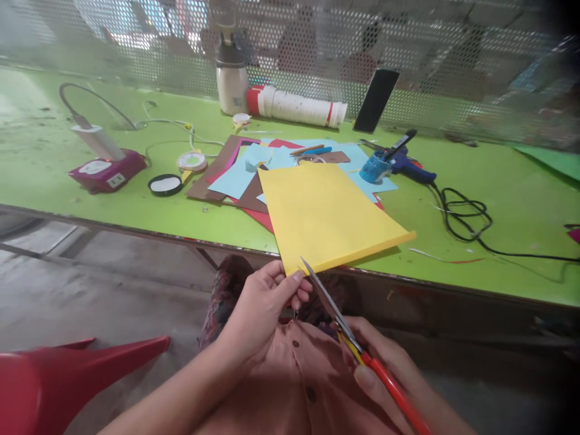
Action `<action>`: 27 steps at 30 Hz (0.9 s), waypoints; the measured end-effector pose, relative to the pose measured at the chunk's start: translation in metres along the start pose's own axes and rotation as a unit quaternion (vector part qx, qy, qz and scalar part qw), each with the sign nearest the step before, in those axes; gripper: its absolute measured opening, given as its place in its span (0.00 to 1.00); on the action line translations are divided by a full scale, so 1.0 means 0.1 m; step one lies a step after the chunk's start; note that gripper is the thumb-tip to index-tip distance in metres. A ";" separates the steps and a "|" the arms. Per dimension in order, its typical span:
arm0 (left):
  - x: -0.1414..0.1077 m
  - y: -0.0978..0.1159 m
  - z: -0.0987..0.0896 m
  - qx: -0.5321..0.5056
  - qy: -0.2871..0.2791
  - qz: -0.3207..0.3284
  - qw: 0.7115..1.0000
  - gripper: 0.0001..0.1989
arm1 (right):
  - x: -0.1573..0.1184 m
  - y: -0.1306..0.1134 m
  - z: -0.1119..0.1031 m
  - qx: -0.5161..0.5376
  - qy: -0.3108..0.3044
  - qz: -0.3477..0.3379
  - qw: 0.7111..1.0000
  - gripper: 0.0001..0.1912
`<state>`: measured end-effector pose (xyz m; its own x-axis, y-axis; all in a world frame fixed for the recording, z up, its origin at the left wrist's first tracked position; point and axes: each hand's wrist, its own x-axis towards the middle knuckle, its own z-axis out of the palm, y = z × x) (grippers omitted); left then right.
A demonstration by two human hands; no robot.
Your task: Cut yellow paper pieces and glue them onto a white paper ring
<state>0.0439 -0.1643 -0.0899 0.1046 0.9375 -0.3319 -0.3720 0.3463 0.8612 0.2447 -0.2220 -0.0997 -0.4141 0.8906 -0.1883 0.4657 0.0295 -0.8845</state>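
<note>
A yellow paper sheet (pixel 326 211) with a folded strip along its near edge extends over the front of the green table. My left hand (pixel 276 293) pinches its near left corner between thumb and fingers. In my right hand (pixel 380 356) are scissors (pixel 330 305) with red and yellow handles. Their blades point up and left, with the tips over the sheet's near edge, close to my left thumb. Behind and left of the yellow sheet lie overlapping light blue, brown, red and pink papers (pixel 235 175).
On the green table (pixel 172 220) are a purple power adapter (pixel 109 172), tape rolls, a blue cup (pixel 376 168), a glue gun (pixel 414 169) with a black cord, a leaning phone (pixel 377 99), stacked cups (pixel 299 107) and a bottle (pixel 232 84). A red stool (pixel 67 380) stands lower left.
</note>
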 end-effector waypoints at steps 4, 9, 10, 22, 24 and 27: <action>0.01 -0.03 0.02 -0.013 0.002 -0.006 1.000 0.09 | -0.02 0.04 0.03 -0.003 0.011 0.008 1.000 0.29; 0.02 -0.07 0.05 -0.017 0.000 -0.001 1.000 0.09 | -0.05 0.05 0.06 -0.002 0.026 0.019 0.999 0.29; 0.02 -0.08 0.06 -0.020 0.002 0.001 1.000 0.09 | -0.06 0.05 0.07 -0.003 0.028 0.017 0.999 0.28; -0.06 -0.09 0.17 -0.060 0.014 -0.002 0.998 0.07 | -0.13 0.10 0.15 0.014 0.083 -0.028 0.996 0.28; -0.07 -0.09 0.17 -0.058 0.013 -0.002 0.998 0.07 | -0.13 0.11 0.16 0.020 0.084 -0.026 0.996 0.28; -0.06 -0.08 0.17 -0.050 0.014 -0.002 0.999 0.07 | -0.14 0.13 0.17 0.022 0.085 -0.017 0.996 0.28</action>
<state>0.0620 -0.1722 -0.0884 0.0808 0.9343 -0.3473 -0.4628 0.3437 0.8171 0.2432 -0.2414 -0.1156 -0.2896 0.9532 -0.0869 0.4168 0.0438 -0.9079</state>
